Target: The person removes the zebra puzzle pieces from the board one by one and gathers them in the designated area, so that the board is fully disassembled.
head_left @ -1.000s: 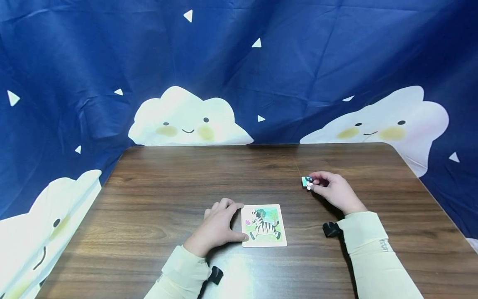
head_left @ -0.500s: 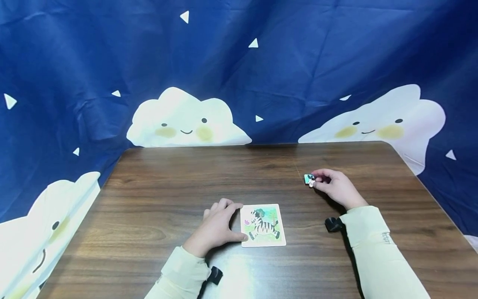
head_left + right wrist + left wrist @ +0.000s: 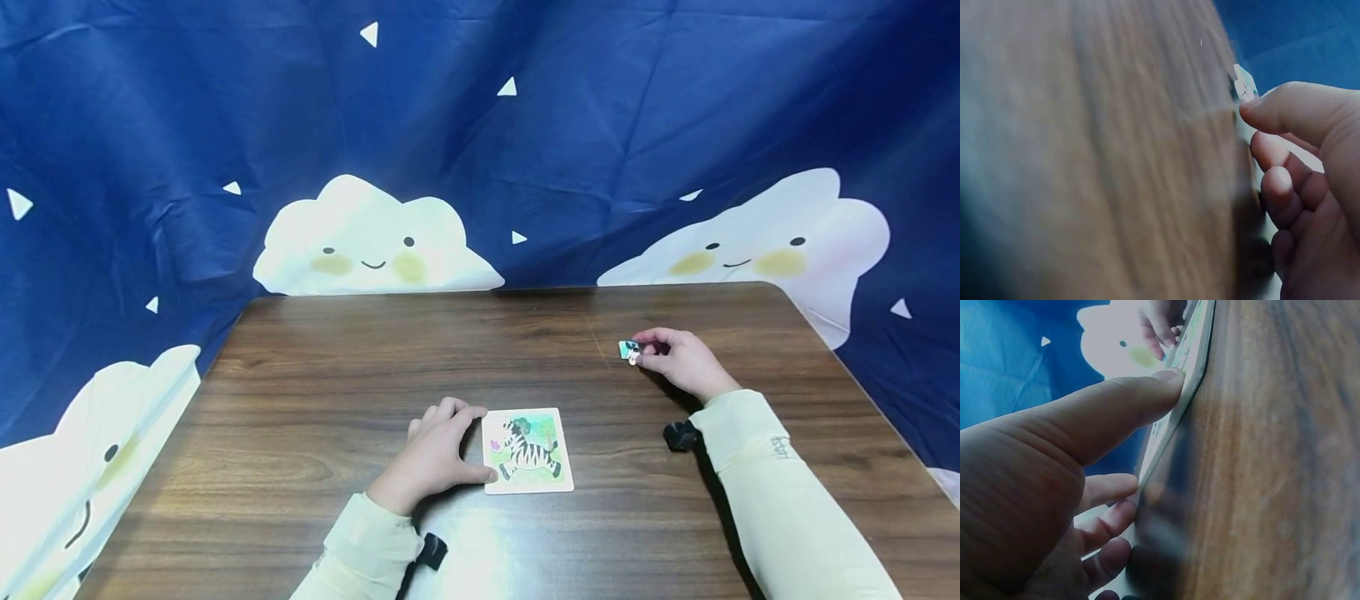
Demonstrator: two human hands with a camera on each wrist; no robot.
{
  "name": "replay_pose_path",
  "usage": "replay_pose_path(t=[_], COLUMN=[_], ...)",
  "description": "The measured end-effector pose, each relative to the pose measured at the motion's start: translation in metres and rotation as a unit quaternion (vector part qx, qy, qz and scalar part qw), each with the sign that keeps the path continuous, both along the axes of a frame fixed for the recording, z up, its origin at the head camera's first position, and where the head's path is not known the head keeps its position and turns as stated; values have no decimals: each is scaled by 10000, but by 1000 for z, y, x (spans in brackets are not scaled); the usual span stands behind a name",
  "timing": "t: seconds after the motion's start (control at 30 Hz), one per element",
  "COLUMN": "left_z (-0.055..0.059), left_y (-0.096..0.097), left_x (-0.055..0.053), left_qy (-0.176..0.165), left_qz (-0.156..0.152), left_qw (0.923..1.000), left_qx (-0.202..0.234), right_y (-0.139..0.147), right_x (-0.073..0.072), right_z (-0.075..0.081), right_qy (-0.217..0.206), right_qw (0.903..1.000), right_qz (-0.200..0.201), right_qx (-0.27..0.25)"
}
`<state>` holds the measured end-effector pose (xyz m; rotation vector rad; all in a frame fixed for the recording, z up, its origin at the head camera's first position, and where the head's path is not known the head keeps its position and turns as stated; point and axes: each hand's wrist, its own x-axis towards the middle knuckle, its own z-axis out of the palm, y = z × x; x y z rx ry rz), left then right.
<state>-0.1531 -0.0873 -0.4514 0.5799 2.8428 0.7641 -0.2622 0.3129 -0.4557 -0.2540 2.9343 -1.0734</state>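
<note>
A square zebra puzzle board (image 3: 527,452) with a pale border lies flat on the table. My left hand (image 3: 433,457) is at its left edge, thumb straight on the lower left corner and index fingertip at the upper left corner. The left wrist view shows this thumb (image 3: 1129,403) pressing on the board's rim (image 3: 1192,378). Farther back on the right, my right hand (image 3: 686,362) pinches a small turquoise, black and white puzzle piece (image 3: 628,350) between thumb and fingers. In the right wrist view the piece (image 3: 1245,82) sticks out past the thumb tip, partly hidden by it.
The brown wooden table (image 3: 337,358) spreads around both hands, its far edge against a blue curtain (image 3: 450,100) with white clouds. Black straps (image 3: 432,552) are worn on both wrists.
My right hand has moved a little to the right and away from me, with the puzzle piece still pinched. The left hand and the puzzle board stay in place.
</note>
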Motion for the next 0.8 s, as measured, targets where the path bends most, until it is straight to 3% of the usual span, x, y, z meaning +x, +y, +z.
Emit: replay_pose_path(t=[0.4,0.8], left_z=[1,0], left_y=[-1,0], left_x=[1,1], left_qy=[39,13], left_qz=[-5,-22], left_qw=[10000,10000], left_qx=[14,-12], right_y=[9,6], right_x=[-17,-16], right_z=[0,10], right_qy=[-196,-674], right_qw=[9998,9975], right_qz=[16,92], right_qx=[90,184])
